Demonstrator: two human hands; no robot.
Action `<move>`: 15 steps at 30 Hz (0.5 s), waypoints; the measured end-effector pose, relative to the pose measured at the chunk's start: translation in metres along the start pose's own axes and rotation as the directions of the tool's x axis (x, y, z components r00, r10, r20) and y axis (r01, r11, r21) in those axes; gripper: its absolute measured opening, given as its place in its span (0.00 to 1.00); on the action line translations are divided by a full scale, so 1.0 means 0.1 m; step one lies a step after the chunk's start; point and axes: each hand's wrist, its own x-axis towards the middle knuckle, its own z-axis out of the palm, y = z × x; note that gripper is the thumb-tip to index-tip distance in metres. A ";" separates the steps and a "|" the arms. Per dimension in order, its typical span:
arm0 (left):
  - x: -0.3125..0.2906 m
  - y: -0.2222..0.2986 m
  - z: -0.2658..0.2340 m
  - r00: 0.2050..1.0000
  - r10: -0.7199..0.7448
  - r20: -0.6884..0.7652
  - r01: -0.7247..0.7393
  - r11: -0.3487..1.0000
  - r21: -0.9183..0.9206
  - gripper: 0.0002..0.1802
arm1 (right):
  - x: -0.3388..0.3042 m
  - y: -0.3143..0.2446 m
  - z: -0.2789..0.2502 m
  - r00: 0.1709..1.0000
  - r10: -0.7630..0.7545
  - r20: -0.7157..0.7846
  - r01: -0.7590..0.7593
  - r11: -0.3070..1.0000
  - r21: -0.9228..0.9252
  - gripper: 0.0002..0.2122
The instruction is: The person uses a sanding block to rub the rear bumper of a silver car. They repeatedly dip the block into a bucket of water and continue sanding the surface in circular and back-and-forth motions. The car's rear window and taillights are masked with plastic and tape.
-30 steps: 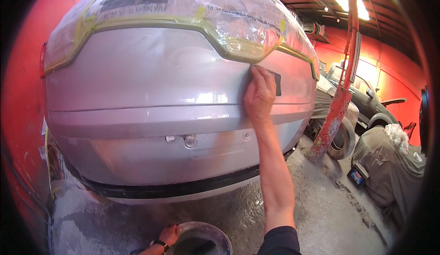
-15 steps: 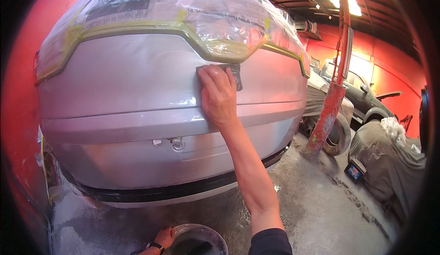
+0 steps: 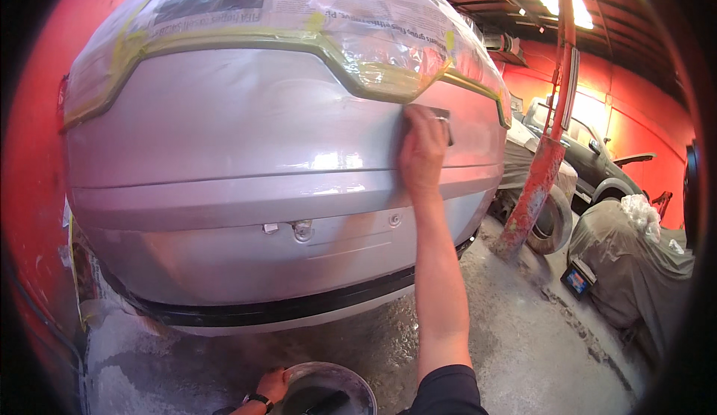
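The silver rear panel of a car [image 3: 239, 124] fills the middle of the view, its upper edge lined with yellow-green masking tape [image 3: 224, 40]. My right hand [image 3: 423, 150] presses a dark sheet [image 3: 447, 125], like sandpaper, flat on the panel's right part, just under the tape. Its fingers are slightly blurred and cover part of the sheet. Low in the view, my left hand [image 3: 273, 385], with a dark band at the wrist, grips the left rim of a round basin [image 3: 363, 384]. A dark object [image 3: 328, 401] lies inside the basin.
Plastic film and newspaper [image 3: 321, 1] cover the car above the tape. A red wall [image 3: 33, 191] is close on the left. To the right stand a red post [image 3: 534, 191], a tyre [image 3: 553, 221], a draped heap [image 3: 620, 258] and a battery-like box [image 3: 578, 278] on the concrete floor.
My right hand has slid to the right across the panel with the dark sheet. My left hand stays at the basin rim. The view has shifted slightly.
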 end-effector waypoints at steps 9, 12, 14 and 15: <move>0.00 0.01 -0.02 1.000 0.019 0.004 -0.019 1.000 -0.008 0.22 | 0.00 0.21 -0.14 0.999 -0.018 0.039 0.022 0.994 -0.103 0.21; 0.06 -0.06 0.07 0.998 0.045 -0.040 -0.045 0.999 0.007 0.22 | 0.21 0.34 -0.11 0.997 0.075 -0.023 -0.077 0.989 -0.124 0.21; 0.09 -0.08 0.11 0.998 0.056 -0.023 -0.056 0.998 0.003 0.22 | 0.19 0.17 -0.02 0.998 0.038 -0.060 -0.047 0.985 -0.163 0.20; 0.06 -0.08 0.13 0.999 0.045 -0.024 -0.045 0.999 0.000 0.22 | 0.12 0.00 0.05 0.996 0.077 -0.054 -0.084 0.987 -0.139 0.18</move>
